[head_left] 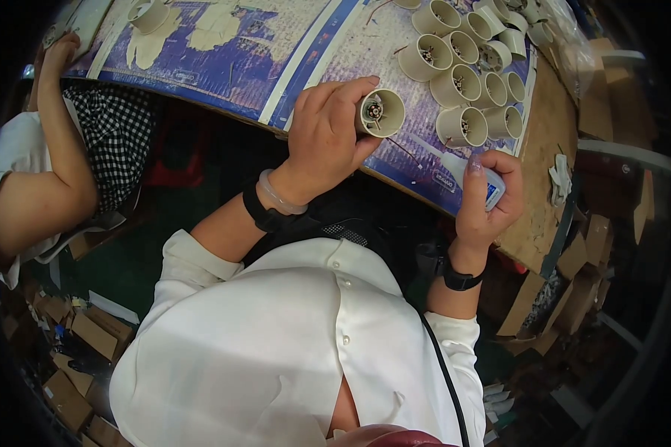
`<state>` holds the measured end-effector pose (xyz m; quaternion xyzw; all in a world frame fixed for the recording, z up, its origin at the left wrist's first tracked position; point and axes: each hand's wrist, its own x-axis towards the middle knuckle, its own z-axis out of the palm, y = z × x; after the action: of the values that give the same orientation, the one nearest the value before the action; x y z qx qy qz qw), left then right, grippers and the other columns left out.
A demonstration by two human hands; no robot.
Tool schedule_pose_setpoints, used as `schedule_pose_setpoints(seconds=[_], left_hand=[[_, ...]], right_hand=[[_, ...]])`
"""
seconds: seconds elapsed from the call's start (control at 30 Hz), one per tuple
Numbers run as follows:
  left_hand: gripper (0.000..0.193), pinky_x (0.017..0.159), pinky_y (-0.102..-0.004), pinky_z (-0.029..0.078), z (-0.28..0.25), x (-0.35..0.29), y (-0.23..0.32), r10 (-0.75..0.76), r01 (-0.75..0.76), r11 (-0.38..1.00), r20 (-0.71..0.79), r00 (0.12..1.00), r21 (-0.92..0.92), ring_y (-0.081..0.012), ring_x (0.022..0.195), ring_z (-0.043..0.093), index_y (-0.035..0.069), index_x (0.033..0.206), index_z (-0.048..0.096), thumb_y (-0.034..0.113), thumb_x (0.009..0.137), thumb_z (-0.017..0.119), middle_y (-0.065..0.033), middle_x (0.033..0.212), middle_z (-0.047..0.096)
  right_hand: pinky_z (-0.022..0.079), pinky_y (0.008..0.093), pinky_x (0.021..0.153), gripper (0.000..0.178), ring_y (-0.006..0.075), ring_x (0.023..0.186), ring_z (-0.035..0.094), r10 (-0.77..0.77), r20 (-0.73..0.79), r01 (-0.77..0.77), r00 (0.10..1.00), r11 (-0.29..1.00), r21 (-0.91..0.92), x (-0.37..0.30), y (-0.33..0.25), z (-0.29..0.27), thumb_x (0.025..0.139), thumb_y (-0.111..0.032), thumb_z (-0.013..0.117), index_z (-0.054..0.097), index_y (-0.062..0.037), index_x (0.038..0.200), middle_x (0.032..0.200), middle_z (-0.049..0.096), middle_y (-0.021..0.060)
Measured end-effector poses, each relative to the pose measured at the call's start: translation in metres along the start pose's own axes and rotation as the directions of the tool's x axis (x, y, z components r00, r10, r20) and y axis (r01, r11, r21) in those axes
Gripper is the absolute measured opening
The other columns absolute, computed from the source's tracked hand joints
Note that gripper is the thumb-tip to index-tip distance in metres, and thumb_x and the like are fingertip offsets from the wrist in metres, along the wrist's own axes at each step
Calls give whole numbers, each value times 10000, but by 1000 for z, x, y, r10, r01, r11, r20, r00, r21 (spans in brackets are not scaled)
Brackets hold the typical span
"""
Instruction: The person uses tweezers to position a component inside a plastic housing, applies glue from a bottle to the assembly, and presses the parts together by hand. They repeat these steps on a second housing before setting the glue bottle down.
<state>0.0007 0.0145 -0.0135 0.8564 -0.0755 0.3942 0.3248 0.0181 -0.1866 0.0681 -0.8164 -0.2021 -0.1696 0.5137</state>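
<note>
My left hand [325, 128] is closed around a cream cylindrical housing [396, 113], tilted so its open end shows a small motor-like part with metal bits inside. A thin dark wire hangs from its lower side. To the right, my right hand [487, 195] grips a small white squeeze bottle [493, 188] with a long narrow nozzle, aimed left toward the housing but apart from it. Behind my hands, several similar cream housings [455, 86] stand in a cluster at the table's far right, most with parts and wires inside.
The table [432, 179] is covered with worn blue-and-white printed cardboard. One more cream housing [148, 15] sits at the far left. A co-worker's arm [61, 127] rests at the table's left end. Clear plastic bagging [566, 45] and open cardboard boxes [525, 302] lie to the right.
</note>
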Motion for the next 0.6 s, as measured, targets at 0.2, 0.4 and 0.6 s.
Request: schedule_pose_setpoints(seconds=[0.2, 0.4, 0.6], left_hand=[[676, 868, -373, 418, -1, 0, 0, 3, -3, 1000, 3, 1000, -1, -238, 1005, 569, 59, 1218, 519, 124, 621, 828, -50, 1157, 610], [683, 869, -373, 417, 0, 0, 0, 8, -8, 1000, -2, 1000, -9, -238, 1005, 569, 58, 1220, 516, 116, 613, 825, -51, 1164, 608], [702, 866, -372, 415, -1, 0, 1, 1, -1, 1000, 1, 1000, -15, -238, 1001, 571, 66, 1231, 510, 111, 606, 825, -51, 1152, 615]], right_hand=[[440, 218, 606, 58, 96, 652, 560, -24, 35, 25, 999, 999, -24, 4, -3, 3, 813, -23, 653, 607, -12, 848, 753, 620, 44], [445, 223, 587, 54, 98, 628, 563, -59, 58, 61, 997, 997, -41, 7, -6, 4, 817, -24, 650, 609, -13, 850, 733, 621, 38], [424, 211, 595, 41, 83, 635, 539, -35, 79, 39, 996, 998, -44, 8, -9, 5, 841, -33, 629, 595, -16, 856, 735, 601, 25]])
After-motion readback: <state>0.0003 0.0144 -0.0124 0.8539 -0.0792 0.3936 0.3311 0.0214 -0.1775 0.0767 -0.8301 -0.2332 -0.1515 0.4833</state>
